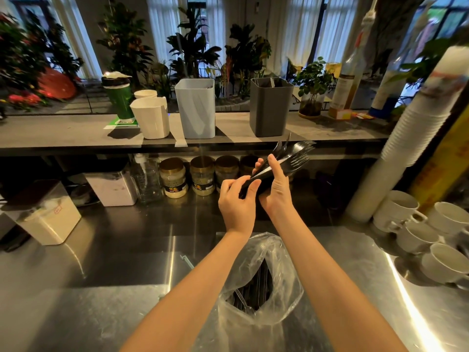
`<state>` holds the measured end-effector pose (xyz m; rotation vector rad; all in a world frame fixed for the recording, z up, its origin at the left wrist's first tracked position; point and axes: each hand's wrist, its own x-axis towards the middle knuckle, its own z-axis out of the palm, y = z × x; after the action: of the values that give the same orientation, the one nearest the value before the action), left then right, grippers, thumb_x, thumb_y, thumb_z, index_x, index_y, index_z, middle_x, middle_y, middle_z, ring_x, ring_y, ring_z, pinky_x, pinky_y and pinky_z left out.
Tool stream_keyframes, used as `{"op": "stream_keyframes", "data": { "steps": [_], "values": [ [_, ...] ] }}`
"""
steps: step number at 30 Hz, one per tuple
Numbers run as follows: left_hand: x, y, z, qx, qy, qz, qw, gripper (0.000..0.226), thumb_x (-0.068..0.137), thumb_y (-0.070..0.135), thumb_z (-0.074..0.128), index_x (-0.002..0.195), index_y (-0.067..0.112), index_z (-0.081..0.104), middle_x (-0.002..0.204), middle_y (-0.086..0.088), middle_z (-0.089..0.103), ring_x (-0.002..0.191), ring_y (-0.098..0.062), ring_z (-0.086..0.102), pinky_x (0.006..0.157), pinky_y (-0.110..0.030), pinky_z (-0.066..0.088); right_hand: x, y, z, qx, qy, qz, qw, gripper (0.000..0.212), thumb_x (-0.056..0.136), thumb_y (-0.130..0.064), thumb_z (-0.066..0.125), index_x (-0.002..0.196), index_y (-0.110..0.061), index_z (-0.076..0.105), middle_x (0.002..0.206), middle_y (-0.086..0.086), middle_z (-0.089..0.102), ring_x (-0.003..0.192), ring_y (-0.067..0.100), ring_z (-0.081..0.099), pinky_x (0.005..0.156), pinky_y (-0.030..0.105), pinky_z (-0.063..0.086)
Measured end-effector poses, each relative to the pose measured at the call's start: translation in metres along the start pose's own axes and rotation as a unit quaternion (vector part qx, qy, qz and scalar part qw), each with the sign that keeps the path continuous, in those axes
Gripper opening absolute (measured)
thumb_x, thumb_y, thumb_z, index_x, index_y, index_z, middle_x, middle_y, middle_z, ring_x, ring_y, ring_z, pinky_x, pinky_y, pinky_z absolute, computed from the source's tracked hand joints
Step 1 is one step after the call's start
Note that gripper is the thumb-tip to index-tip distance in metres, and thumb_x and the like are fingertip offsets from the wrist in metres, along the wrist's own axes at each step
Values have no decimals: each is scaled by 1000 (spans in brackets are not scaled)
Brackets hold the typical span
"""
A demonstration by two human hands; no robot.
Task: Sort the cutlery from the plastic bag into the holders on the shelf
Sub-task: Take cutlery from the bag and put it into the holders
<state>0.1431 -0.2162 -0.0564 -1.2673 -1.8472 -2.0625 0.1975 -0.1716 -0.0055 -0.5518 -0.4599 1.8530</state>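
Both hands hold a bundle of black plastic forks [294, 154] above the steel counter, tines pointing up and right. My right hand [275, 189] grips the bundle around its middle. My left hand [237, 201] pinches the handle ends from the left. A clear plastic bag [261, 280] lies open on the counter between my forearms, with more black cutlery inside. On the shelf behind stand a white holder [152, 118], a pale blue holder [196, 110] and a dark grey holder [269, 107], the grey one just above and behind the forks.
Under the shelf stand several jars [175, 177], a clear bottle and white lidded bins [48, 217]. White cups [418, 232] and a tall stack of paper cups [416, 133] crowd the right side. A green cup, bottles and plants sit along the shelf.
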Motion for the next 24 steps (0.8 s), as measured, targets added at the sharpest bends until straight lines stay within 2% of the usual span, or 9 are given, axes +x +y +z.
{"op": "stream_keyframes", "data": {
  "steps": [5,7,10,13,15,17,18,19,24],
  "values": [
    [-14,-7,-3,-25,16,-12,999,37,79,38,64,95,5,68,92,3,54,84,2,52,76,-3,43,-3,4,0,-86,48,-11,995,40,81,-10,70,116,-9,51,96,7,58,84,18,59,67,30,53],
    [-22,-9,-5,-35,-3,-19,999,42,81,40,56,100,5,68,96,4,55,86,3,53,76,-5,45,-2,4,-1,-114,62,-20,991,35,80,-9,70,110,-11,52,92,6,58,78,17,58,64,29,53],
    [-26,-14,-6,-40,-8,-39,998,39,85,36,57,106,5,70,98,5,58,88,2,56,78,-6,45,-2,5,-3,-117,71,-27,990,22,82,-4,66,98,-12,53,80,5,59,68,14,59,60,26,54],
    [-26,-5,-8,-101,5,-143,985,24,86,22,67,105,8,71,100,8,63,93,2,59,80,-10,48,-3,6,-3,-108,63,-38,991,27,84,-2,63,108,-8,52,80,5,60,68,13,62,61,24,54],
    [-21,2,-9,-191,39,-292,936,19,89,25,63,102,13,72,105,0,68,99,-4,61,85,-17,50,-3,7,-4,-131,58,-50,988,26,85,-3,63,107,-11,52,80,4,60,70,12,62,63,23,53],
    [-9,8,-9,-307,73,-455,833,26,90,36,57,107,19,68,113,-2,66,108,-16,61,94,-32,49,-3,8,-3,-163,50,-81,982,34,85,-4,64,116,-9,49,82,4,60,71,11,61,65,22,53],
    [-2,10,-8,-365,66,-511,776,30,91,40,54,110,21,66,116,-2,65,109,-21,61,97,-37,48,-2,10,-4,-184,41,-104,977,41,85,-3,64,122,-8,46,84,4,60,72,11,62,65,22,54],
    [4,12,-8,-395,49,-544,738,31,93,42,50,110,21,64,115,-3,65,108,-24,61,97,-39,47,-3,11,-4,-204,29,-128,970,46,84,-3,65,125,-7,44,87,5,60,73,12,62,67,22,56],
    [19,23,-10,-390,-27,-603,695,19,95,27,52,96,13,63,92,-11,66,89,-24,63,89,-37,51,-9,23,2,-337,-48,-163,926,74,62,-33,74,120,3,46,106,28,58,92,32,63,88,44,54]
  ]
}}
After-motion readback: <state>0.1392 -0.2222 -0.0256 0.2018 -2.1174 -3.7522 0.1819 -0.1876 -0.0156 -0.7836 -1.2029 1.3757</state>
